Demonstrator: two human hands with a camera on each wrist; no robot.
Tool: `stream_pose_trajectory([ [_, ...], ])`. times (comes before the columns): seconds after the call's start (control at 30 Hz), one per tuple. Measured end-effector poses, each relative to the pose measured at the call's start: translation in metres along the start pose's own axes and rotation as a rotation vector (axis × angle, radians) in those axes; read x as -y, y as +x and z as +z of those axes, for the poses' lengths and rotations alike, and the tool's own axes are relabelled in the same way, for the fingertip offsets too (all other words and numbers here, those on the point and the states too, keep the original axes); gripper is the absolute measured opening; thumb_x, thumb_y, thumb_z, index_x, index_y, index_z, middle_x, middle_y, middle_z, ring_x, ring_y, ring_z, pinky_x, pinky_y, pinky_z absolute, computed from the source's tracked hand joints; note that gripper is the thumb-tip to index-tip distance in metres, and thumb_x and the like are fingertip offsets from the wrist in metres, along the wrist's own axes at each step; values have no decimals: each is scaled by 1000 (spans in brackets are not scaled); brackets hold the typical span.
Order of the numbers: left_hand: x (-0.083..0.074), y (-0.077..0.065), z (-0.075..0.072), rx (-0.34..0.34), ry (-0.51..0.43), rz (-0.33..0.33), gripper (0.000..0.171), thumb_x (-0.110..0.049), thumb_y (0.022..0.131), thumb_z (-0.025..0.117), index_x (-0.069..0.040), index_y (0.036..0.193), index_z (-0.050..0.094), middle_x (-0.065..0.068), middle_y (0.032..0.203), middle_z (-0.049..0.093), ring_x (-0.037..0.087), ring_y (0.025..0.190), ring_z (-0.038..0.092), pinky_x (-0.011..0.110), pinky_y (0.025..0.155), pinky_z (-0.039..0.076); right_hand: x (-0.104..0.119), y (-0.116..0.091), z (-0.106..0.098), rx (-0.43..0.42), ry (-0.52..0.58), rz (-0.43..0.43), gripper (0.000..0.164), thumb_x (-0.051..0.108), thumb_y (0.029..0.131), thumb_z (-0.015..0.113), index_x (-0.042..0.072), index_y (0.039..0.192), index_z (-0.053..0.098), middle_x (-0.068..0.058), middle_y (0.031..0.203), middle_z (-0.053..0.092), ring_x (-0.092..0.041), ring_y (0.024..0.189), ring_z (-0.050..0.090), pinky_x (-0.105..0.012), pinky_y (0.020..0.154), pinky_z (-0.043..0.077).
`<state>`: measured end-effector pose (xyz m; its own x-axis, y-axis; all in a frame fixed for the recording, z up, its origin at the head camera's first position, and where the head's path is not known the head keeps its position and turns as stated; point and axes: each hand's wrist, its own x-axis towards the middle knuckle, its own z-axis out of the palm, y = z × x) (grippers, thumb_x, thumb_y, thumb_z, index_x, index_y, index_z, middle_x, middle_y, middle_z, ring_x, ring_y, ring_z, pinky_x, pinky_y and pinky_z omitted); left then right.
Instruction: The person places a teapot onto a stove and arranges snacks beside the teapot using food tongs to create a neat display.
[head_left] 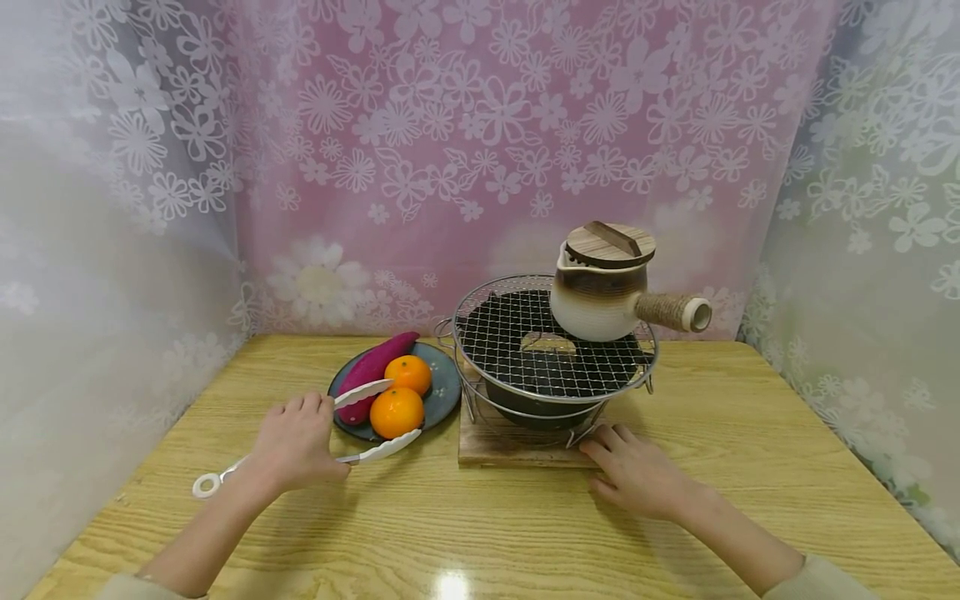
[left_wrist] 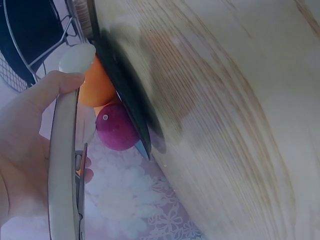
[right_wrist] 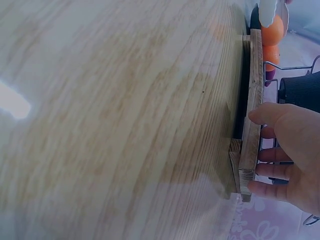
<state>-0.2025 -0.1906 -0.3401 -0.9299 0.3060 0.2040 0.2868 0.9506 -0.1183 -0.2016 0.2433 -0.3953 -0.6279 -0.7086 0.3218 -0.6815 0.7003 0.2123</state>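
Note:
My left hand [head_left: 296, 446] grips tongs [head_left: 390, 447] with white scalloped tips, spread on either side of the nearer orange fruit [head_left: 397, 414]. A second orange fruit [head_left: 408, 372] and a long purple sweet potato [head_left: 375, 367] lie beside it on a dark plate [head_left: 445, 392]. In the left wrist view the tongs' metal arm [left_wrist: 64, 165] runs along the palm, thumb near the white tip. My right hand [head_left: 641, 475] rests at the right front corner of a wooden board [head_left: 495, 450], thumb and fingertips touching its edge, fingers loosely extended. On that board stands a round black grill with a wire mesh [head_left: 510, 350].
A cream-and-brown teapot [head_left: 600, 304] with a wooden lid [head_left: 611, 244] sits on the mesh's right part, its rope-wrapped handle [head_left: 663, 311] jutting right past the rim. Flowered curtains [head_left: 450, 167] enclose the wooden table [head_left: 450, 533] at the back and sides.

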Motion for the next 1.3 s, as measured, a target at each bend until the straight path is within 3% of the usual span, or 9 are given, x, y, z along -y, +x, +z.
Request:
stream_pose_trajectory([
  [0.67, -5, 1, 0, 40, -9, -28, 75, -43, 56, 76, 9, 105, 54, 14, 88, 50, 30, 79, 50, 45, 69, 43, 0, -1, 1, 2, 3, -3, 35, 24, 78, 70, 6, 106, 59, -9, 100, 51, -29, 88, 51, -42, 72, 46],
  [1.07, -3, -3, 4, -23, -21, -32, 73, -39, 57, 74, 10, 108, 54, 16, 93, 54, 32, 84, 52, 47, 70, 43, 0, 0, 1, 17, 4, 4, 34, 24, 79, 69, 7, 107, 59, -9, 101, 51, -29, 90, 51, -42, 72, 46],
  [1.3, -1, -6, 2, -86, -18, -44, 70, -35, 57, 74, 7, 109, 54, 15, 95, 54, 33, 85, 52, 44, 65, 40, 0, 0, 2, 4, 5, 4, 35, 24, 78, 70, 6, 106, 59, -10, 102, 51, -30, 90, 52, -43, 72, 46],
])
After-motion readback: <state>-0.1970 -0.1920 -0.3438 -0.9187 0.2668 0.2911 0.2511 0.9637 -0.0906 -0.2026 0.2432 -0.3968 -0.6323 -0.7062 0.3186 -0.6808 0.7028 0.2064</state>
